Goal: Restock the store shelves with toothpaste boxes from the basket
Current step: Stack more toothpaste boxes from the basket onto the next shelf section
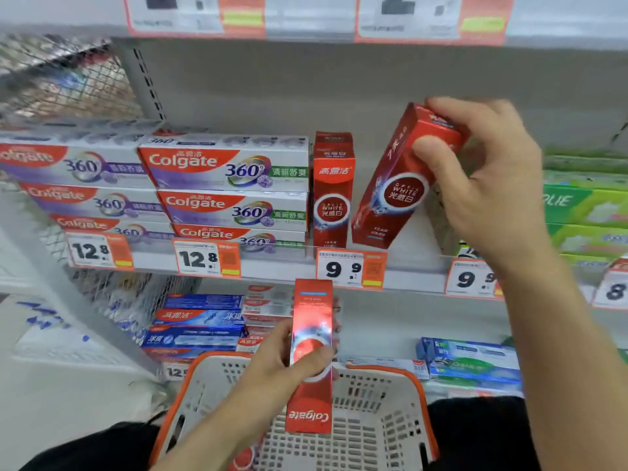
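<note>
**Two red boxes in hand at the shelf**

Head view: the right hand [482, 175] grips a tilted red Optic White box [397, 188] on the shelf [407, 277], beside an upright one [333, 192]. The left hand [289, 362] clasps another red Colgate box [311, 355] upright above the basket [390, 413].

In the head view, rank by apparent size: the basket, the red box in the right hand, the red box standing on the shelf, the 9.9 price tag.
1. Basket.
2. Red box in the right hand.
3. Standing red box; likely the same product, just farther away.
4. 9.9 price tag.
</note>
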### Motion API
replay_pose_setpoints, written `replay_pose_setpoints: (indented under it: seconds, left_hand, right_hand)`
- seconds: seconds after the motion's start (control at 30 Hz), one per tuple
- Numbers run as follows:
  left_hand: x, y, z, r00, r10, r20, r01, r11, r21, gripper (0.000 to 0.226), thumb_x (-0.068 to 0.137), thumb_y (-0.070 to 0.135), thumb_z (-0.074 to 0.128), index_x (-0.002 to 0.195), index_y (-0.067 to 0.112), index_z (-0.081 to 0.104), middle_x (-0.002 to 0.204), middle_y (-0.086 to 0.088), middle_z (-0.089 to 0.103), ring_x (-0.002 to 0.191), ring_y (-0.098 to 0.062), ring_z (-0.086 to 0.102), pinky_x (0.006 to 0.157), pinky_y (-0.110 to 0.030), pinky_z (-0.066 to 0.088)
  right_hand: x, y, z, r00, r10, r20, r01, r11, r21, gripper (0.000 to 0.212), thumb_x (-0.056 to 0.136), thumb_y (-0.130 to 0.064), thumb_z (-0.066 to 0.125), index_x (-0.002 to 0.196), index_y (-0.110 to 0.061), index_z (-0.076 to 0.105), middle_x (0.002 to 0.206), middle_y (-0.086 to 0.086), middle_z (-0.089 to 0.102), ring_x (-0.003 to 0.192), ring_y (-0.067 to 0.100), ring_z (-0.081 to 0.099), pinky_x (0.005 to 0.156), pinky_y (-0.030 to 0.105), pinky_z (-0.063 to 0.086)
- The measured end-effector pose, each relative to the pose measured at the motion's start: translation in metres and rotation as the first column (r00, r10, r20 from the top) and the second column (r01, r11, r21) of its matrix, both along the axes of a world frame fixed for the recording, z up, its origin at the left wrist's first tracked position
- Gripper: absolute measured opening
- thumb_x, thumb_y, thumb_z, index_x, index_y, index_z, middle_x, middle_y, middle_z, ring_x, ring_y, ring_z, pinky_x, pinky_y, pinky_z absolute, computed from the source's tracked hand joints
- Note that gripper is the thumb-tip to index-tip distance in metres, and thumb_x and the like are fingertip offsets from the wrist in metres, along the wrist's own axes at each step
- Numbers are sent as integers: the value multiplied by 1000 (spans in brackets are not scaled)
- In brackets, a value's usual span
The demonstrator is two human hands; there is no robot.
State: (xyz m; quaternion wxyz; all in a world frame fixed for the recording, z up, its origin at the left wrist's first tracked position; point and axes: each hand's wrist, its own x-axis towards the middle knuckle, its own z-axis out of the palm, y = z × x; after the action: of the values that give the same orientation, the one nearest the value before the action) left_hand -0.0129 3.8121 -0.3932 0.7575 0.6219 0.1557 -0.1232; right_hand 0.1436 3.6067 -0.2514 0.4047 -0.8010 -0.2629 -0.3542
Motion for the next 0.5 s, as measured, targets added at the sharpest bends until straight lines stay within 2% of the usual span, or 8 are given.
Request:
replay_pose_setpoints:
  seconds: [0.07, 0.13, 0.3, 0.4, 0.5]
  left_hand:
    - [-1, 2, -3, 1000, -3, -1, 3, 1000, 28, 60, 70, 31, 84, 124, 24, 59, 105, -6, 76, 92, -26, 74, 78, -37, 56]
    - [-1, 4, -6, 1000, -4, 0, 4, 999, 47, 58, 72, 31, 84, 123, 24, 58, 105, -5, 76, 92, -26, 74, 79, -38, 57]
    - [-1, 3, -5, 1000, -23, 11, 22, 998, 55, 57, 70, 29, 79, 122, 25, 58, 103, -4, 76, 92, -26, 75, 79, -38, 58]
    - [1, 4, -5, 999, -17, 28, 15, 998, 53, 58, 69, 29, 79, 122, 22, 59, 103, -4, 76, 91, -26, 75, 77, -37, 58]
    - [3, 5, -4, 999, -5, 34, 3, 999, 48, 61, 68, 29, 80, 124, 20, 58, 106, -7, 76, 94, -30, 74, 83, -45, 59]
  right_hand:
    - [4, 8, -6, 1000, -3, 13, 4, 997, -83, 37, 95, -30, 66, 127, -11, 65, 114, 12, 60, 102, 4, 50, 94, 6, 35]
    - [6, 8, -8, 999, 7, 31, -4, 995, -102, 38, 94, -29, 68, 127, -10, 66, 117, 14, 60, 105, 5, 51, 96, 7, 35]
    - [12, 1, -7, 999, -44, 7, 44, 997, 61, 37, 91, -35, 70, 121, -13, 67, 114, 6, 67, 102, 11, 63, 93, 21, 48]
    - [15, 13, -18, 999, -36, -22, 38, 998, 53, 34, 90, -35, 72, 116, -13, 70, 109, 4, 69, 97, 8, 62, 89, 16, 47]
    - [17, 23, -26, 1000, -23, -15, 24, 996, 89, 34, 90, -33, 72, 116, -12, 71, 111, 5, 69, 97, 0, 59, 89, 10, 44]
